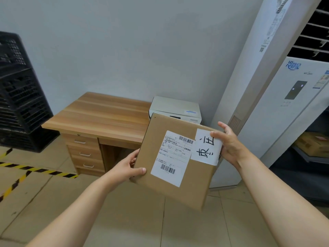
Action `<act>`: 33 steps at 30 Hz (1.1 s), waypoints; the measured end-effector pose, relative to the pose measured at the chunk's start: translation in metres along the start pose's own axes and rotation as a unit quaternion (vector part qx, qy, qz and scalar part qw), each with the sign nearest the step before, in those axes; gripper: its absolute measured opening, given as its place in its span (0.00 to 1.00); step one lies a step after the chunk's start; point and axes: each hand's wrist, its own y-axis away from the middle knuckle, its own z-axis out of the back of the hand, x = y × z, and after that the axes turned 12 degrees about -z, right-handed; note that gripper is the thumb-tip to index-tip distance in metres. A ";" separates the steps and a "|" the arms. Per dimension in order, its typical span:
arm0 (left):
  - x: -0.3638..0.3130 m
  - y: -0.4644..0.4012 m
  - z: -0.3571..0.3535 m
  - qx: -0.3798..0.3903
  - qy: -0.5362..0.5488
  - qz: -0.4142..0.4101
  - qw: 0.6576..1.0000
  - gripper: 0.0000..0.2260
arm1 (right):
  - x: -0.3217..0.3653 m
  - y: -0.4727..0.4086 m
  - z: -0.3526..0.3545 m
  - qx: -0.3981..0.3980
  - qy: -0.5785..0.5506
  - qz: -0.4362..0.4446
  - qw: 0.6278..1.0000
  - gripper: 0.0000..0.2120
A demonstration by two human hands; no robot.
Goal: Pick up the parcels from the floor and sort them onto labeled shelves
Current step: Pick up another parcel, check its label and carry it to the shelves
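A flat brown cardboard parcel [188, 182] is held up in front of me, tilted, in both hands. It carries a printed shipping label with barcodes and a white sticker with black handwritten characters. My left hand [127, 167] grips its left edge, thumb on the top face. My right hand [227, 143] grips the upper right edge, thumb pressed on the handwritten sticker. No shelf label shows in this view.
A wooden desk [99, 114] with three drawers stands ahead against the wall, a white machine [176, 107] beside it. Black crates [19, 97] stack at left. A tall white air conditioner [292, 97] stands at right, with a shelf holding a cardboard box [313, 144]. Yellow-black tape [37, 169] marks the floor.
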 end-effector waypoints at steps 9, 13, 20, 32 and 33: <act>-0.013 0.000 -0.002 -0.070 0.027 -0.014 0.997 0.45 | 0.017 -0.034 -0.007 0.056 -0.022 0.030 0.998 0.37; -0.010 -0.003 -0.008 -0.128 0.053 -0.002 0.990 0.43 | 0.013 -0.057 -0.015 0.064 -0.012 0.024 0.998 0.42; 0.001 -0.004 0.005 -0.276 0.129 0.014 0.952 0.47 | -0.017 -0.083 -0.063 0.121 0.119 0.060 0.984 0.39; 0.021 0.004 0.121 -0.411 0.126 -0.015 0.903 0.37 | -0.052 -0.121 -0.213 0.113 0.308 0.160 0.931 0.47; 0.022 0.004 0.136 -0.414 0.116 -0.023 0.903 0.36 | -0.051 -0.127 -0.229 0.116 0.310 0.168 0.929 0.46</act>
